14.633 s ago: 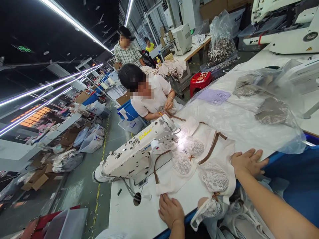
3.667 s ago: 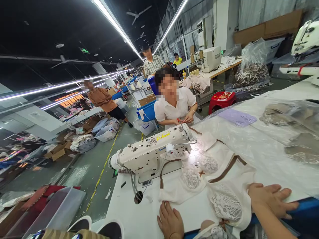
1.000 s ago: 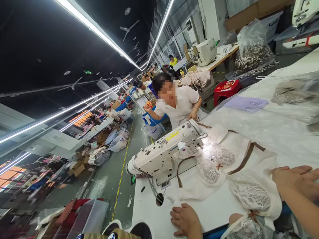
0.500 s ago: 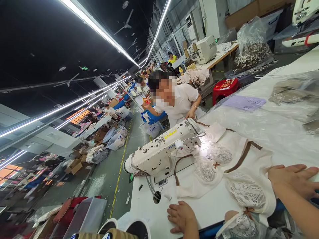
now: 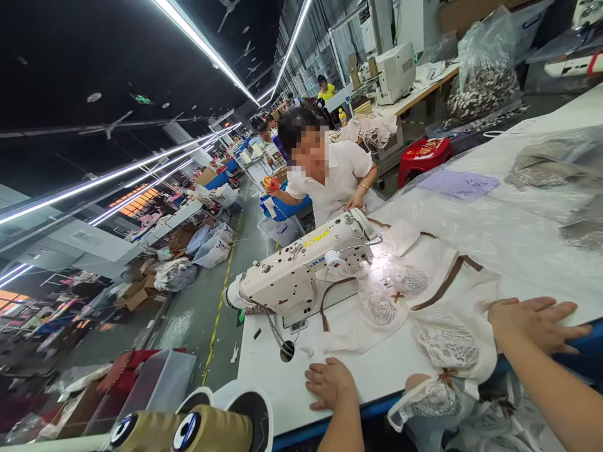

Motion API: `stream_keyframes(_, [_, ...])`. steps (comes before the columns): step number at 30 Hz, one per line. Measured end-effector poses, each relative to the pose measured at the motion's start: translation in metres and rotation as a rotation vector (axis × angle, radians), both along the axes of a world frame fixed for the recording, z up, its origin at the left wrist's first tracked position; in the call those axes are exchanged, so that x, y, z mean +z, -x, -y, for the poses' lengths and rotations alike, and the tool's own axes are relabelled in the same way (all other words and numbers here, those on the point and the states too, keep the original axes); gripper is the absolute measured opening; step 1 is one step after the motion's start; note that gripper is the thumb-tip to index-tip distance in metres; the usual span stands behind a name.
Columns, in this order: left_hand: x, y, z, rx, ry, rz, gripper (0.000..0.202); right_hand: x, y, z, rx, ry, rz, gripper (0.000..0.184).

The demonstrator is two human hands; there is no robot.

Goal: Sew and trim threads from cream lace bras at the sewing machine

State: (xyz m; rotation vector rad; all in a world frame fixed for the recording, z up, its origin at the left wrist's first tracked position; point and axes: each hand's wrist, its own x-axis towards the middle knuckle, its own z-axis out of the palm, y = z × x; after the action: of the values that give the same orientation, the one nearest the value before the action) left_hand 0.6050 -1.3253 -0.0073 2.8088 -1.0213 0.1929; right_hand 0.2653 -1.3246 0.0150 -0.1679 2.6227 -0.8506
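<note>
My left hand [image 5: 331,384] rests palm down on the white sewing table [image 5: 276,402], fingers spread and holding nothing. Off to the right, my right hand [image 5: 537,323] is open too, its fingers spread over the table's edge. Its wrist side lies against the pale fabric of a white lace bra [image 5: 450,339] with a small brown bow. More white bras with brown trim [image 5: 384,304] lie joined or overlapping, running up to the lit needle area of the white sewing machine [image 5: 301,270]. Another lace bra piece [image 5: 433,402] hangs over the near edge.
A co-worker in a white shirt [image 5: 346,166] leans in beyond the machine, one hand raised with a small orange-red item. Tan thread cones [image 5: 217,430] stand at lower left. Clear plastic sheeting and a purple paper [image 5: 459,183] cover the table's far right. A red stool [image 5: 424,157] stands behind.
The view has shifted, so the table and machine appear further left and higher, with the thread cones showing more. Both my hands stay spread in about the same places.
</note>
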Motion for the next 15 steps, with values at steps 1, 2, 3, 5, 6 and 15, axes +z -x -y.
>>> stream_keyframes(1, [0.003,0.003,0.000,0.036,-0.008,-0.013,0.051,0.001,0.000,0.001,-0.034,-0.042,0.001,0.076])
stream_keyframes(2, [0.005,0.005,0.000,0.064,-0.016,-0.026,0.052,0.001,-0.001,0.002,-0.047,-0.070,0.001,0.074])
stream_keyframes(3, [0.007,0.007,0.000,0.081,-0.022,-0.037,0.053,0.001,-0.001,0.002,-0.044,-0.081,-0.004,0.073])
stream_keyframes(5, [0.010,0.010,0.000,0.095,-0.028,-0.054,0.054,0.000,-0.001,0.003,-0.043,-0.085,-0.016,0.071])
stream_keyframes(6, [0.011,0.011,0.000,0.098,-0.028,-0.059,0.055,0.000,-0.002,0.003,-0.047,-0.086,-0.020,0.071])
stream_keyframes(15, [0.015,0.012,0.000,0.112,-0.001,-0.088,0.053,0.008,-0.007,0.002,-0.069,-0.061,-0.015,0.067])
